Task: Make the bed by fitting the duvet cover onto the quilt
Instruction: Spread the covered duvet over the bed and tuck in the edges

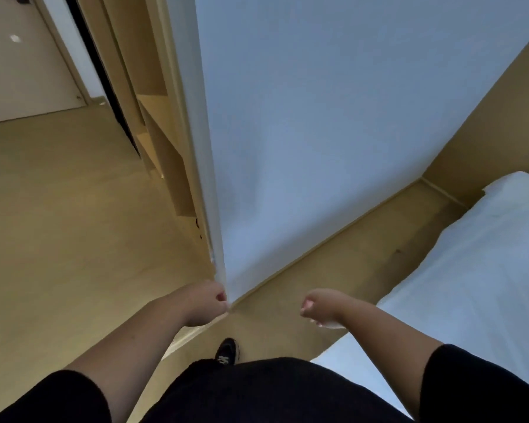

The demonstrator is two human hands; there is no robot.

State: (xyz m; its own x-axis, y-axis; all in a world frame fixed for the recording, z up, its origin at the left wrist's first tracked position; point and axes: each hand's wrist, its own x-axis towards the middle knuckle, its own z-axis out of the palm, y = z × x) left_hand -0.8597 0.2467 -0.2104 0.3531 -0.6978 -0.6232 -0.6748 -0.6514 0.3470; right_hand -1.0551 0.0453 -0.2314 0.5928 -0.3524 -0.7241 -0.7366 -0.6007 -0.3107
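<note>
The fingers of both hands curl away from the camera, so the palms are hidden. The left hand (206,303) hangs in front of the body with its fingers loosely curled; nothing shows inside it, though its knuckles sit right against the lower corner of the white wall (318,132), and whether they touch it cannot be told. The right hand (319,306) is also loosely curled, and a pale sliver shows just beneath it; whether that is something pinched or merely the bed edge behind cannot be made out.

The bed (477,270) lies to the right, cut off by the frame edge, so only its near corner and one long side show. It is covered in smooth white fabric; whether this is the duvet cover, the quilt or a sheet cannot be told, and no separate cover or quilt is distinguishable. The fabric lies flat with soft folds near the far end.

One black shoe (226,352) peeks out on the wooden floor (58,239) below the black clothing. Wooden shelves (156,123) stand left of the wall, partly hidden by its edge.
</note>
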